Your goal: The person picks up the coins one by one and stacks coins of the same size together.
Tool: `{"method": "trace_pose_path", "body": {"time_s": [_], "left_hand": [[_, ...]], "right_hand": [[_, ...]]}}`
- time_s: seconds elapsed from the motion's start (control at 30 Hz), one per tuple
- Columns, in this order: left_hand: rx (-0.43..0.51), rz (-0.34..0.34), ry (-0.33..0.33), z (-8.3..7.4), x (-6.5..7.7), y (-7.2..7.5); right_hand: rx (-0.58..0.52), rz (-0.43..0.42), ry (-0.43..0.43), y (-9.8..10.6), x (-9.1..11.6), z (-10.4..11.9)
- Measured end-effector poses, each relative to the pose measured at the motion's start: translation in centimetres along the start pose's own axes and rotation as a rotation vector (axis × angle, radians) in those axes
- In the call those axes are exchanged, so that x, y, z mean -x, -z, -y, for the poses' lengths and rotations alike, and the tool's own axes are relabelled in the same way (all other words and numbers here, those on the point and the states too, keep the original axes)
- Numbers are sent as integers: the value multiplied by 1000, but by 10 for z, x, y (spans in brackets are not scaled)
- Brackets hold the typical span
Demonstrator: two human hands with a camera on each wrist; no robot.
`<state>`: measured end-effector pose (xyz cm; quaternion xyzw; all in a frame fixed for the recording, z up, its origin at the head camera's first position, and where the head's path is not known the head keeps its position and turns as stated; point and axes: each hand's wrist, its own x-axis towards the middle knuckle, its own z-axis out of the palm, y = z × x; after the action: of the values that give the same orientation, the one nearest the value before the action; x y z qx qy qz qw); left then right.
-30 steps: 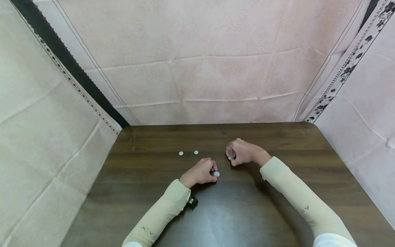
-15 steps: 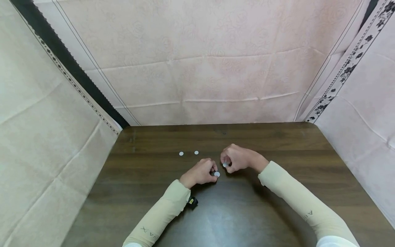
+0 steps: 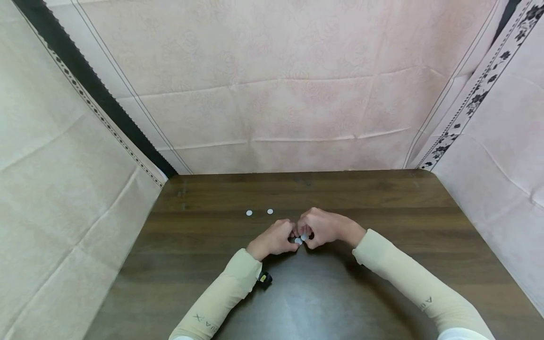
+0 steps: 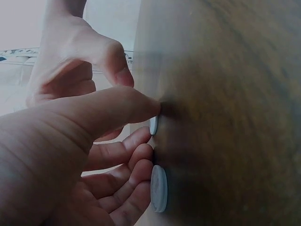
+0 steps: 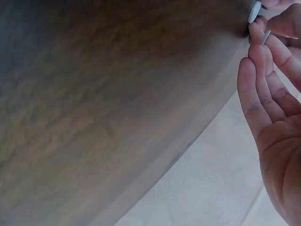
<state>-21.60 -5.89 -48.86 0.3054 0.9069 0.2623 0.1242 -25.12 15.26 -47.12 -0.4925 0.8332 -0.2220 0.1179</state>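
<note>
My left hand (image 3: 276, 237) rests low over the brown table (image 3: 204, 278), thumb and forefinger at the edges of a small round white disc (image 3: 298, 241) lying on the wood. Right beside it, my right hand (image 3: 325, 227) pinches a second white disc (image 3: 304, 236) between thumb and fingertips. In the right wrist view this pinched disc (image 5: 266, 36) is seen edge-on, tilted, just by the left hand's disc (image 5: 254, 12). From the left wrist, the left thumb partly hides the held disc (image 4: 153, 125).
Two more white discs, one at left (image 3: 249, 213) and one nearer the hands (image 3: 270, 211), lie flat beyond the left hand. A black wrist camera (image 3: 265, 279) sits at the left wrist. Pale cloth (image 3: 272, 94) hangs behind the table's far edge.
My right hand has come left and toward me with its disc, until it meets the left hand. The left hand and its disc have stayed in place.
</note>
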Motion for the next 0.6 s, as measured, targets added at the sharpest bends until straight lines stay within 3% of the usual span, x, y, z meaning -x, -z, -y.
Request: {"method": "trace_pose_path", "body": {"time_s": [0.6], "left_hand": [[-59,-7,-15,-2,-1,1]], "right_hand": [[29,-27,6,-11,-2,2]]}}
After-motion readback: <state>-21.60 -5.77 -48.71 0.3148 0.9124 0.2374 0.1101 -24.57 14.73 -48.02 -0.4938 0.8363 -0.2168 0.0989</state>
